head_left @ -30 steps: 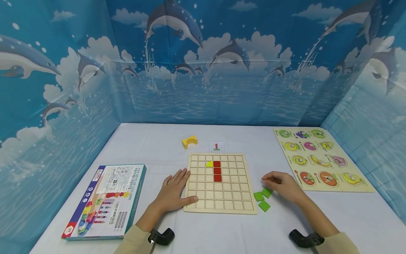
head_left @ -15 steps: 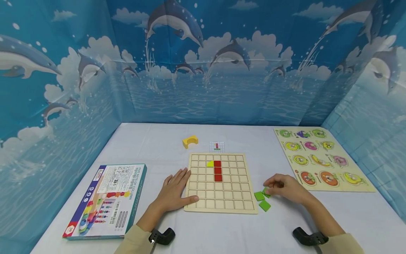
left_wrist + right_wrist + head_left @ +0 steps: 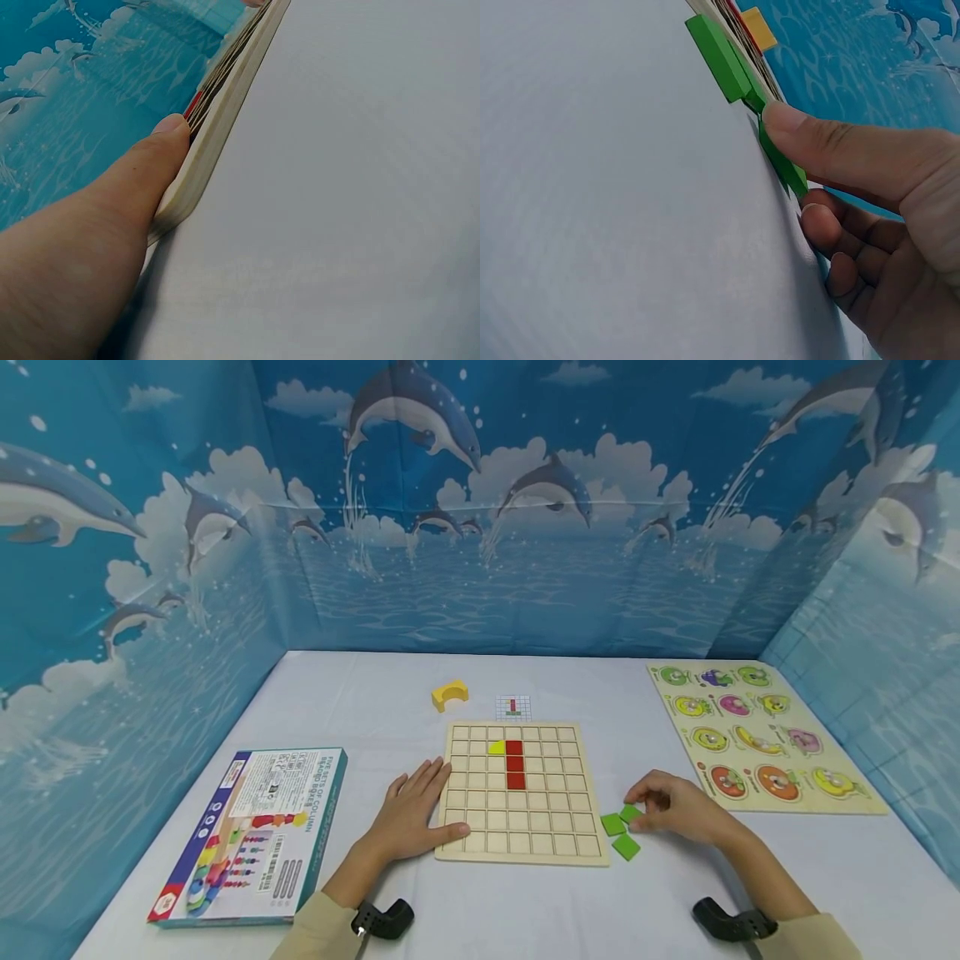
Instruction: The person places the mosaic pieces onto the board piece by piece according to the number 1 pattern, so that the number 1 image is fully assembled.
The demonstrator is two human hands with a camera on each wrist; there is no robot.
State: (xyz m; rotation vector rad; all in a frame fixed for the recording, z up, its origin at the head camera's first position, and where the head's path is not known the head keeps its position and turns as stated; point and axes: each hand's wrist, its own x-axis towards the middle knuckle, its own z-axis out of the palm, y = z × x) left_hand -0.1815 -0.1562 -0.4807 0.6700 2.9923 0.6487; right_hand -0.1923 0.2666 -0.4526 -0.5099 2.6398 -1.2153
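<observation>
A wooden grid board point(image 3: 480, 843) lies on the white table with a column of red squares point(image 3: 514, 764) and one yellow square point(image 3: 497, 747) in it. My left hand point(image 3: 408, 810) rests flat along its left edge, fingers spread, the thumb point(image 3: 169, 139) over the near part of the rim. To the right of the board my right hand point(image 3: 675, 806) pinches a green tile point(image 3: 630, 812) between thumb and curled fingers, low at the tabletop. Two more green tiles lie beside it, one nearer the board point(image 3: 612, 824) and one closer to me point(image 3: 626, 847).
A small card point(image 3: 513, 707) with a printed grid pattern lies just behind the board, next to a yellow arch block point(image 3: 450, 694). On the left is a flat box point(image 3: 255, 835). A fruit puzzle board point(image 3: 765, 735) lies at the right rear.
My right hand has shifted slightly down and right, its thumb and fingers closing in on the rear green tile. The left hand and the board stay in place.
</observation>
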